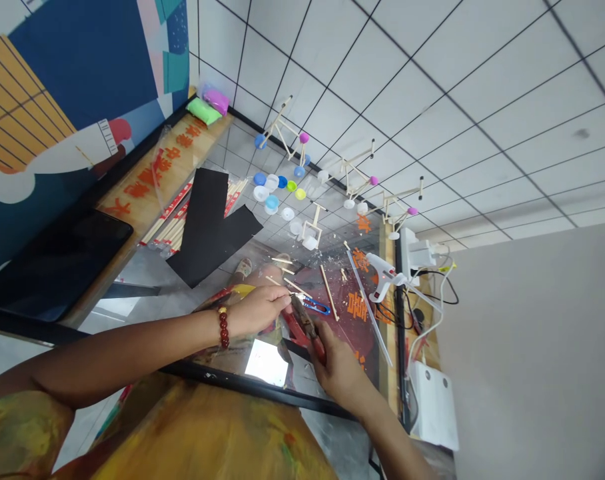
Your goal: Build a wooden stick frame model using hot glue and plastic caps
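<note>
My right hand (341, 368) grips a pair of pliers (306, 321) by the red handles, over the glass tabletop. The jaws point toward the fingertips of my left hand (258, 311), which are pinched together right beside them. What sits between those left fingers is too small to make out. Just past the plier jaws lies a blue utility knife (316, 306). Thin wooden sticks (329, 293) and small scraps are scattered around it. Farther back stands a little stick frame with white caps (310, 241).
A glue gun (382, 277) and power strip (416, 250) with cables are at the right edge. Bottle caps (271, 202) and more stick models (350, 175) stand along the back. Black card (210, 233), bundled sticks (170, 230) and a dark phone-like slab (57, 263) lie left.
</note>
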The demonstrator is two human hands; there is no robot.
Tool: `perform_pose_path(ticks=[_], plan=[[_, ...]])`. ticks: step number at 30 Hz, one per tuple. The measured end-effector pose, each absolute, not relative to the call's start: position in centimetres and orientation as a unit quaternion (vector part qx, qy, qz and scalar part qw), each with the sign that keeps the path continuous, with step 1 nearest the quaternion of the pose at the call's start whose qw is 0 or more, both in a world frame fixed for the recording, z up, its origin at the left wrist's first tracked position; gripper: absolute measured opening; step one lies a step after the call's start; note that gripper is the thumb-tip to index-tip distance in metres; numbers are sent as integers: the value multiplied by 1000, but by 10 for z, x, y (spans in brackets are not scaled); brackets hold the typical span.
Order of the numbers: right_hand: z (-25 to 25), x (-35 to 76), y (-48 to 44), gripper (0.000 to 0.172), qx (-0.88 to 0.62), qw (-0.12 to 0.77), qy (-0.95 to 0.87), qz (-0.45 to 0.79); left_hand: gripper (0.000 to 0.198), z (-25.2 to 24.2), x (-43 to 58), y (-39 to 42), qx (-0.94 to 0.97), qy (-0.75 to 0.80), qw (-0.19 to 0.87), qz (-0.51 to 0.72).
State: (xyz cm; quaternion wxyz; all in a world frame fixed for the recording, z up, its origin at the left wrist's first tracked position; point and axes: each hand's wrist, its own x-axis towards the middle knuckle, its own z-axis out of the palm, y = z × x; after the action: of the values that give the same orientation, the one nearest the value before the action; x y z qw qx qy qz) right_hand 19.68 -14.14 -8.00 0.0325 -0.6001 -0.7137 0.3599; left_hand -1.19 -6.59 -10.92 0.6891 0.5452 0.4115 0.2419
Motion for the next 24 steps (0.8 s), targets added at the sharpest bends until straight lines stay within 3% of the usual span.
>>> perform_pose_path(ticks=[8, 14, 20, 24], plan=[[-79, 200, -121, 28, -598, -9, -776, 200, 27, -112, -13, -62, 522, 399, 691, 301], [-76, 207, -98, 22, -624, -53, -779, 43, 24, -104, -11, -64, 414, 420, 758, 278], [-75, 212, -98, 25, -623, -16, -782, 17, 29, -114, -14, -56, 536, 387, 687, 303], [-80, 212, -108, 30, -634, 27, -767, 97, 34, -116, -16, -54, 598, 380, 637, 304]])
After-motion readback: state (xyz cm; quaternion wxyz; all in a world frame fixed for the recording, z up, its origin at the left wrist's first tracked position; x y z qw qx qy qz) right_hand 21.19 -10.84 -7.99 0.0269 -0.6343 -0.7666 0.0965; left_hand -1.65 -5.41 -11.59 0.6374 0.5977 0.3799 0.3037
